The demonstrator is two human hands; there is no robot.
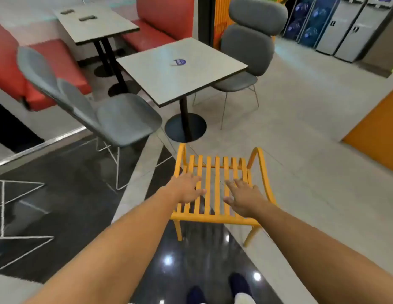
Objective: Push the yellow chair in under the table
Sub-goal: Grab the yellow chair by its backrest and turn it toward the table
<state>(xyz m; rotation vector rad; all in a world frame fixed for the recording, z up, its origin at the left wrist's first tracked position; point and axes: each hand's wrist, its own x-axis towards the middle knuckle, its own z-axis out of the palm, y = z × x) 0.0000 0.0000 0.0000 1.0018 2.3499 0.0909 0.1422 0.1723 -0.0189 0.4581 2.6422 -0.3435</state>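
A yellow slatted metal chair [216, 172] stands on the floor right in front of me, its top rail nearest me. It is apart from the square grey table [169, 82], which stands beyond it on a black pedestal with a round base [185, 127]. My left hand [186, 187] hovers over the chair's left slats with fingers spread. Over the right slats, my right hand [244, 194] is also spread flat. Neither hand is closed around any part of the chair; whether they touch the slats is unclear.
A grey padded chair [116, 119] stands at the table's left, another grey chair [246, 55] at its far right. A second table [92, 23] and red benches [160, 25] lie behind. An orange wall panel [375, 130] is at right. My shoes [217, 288] are on the glossy black floor.
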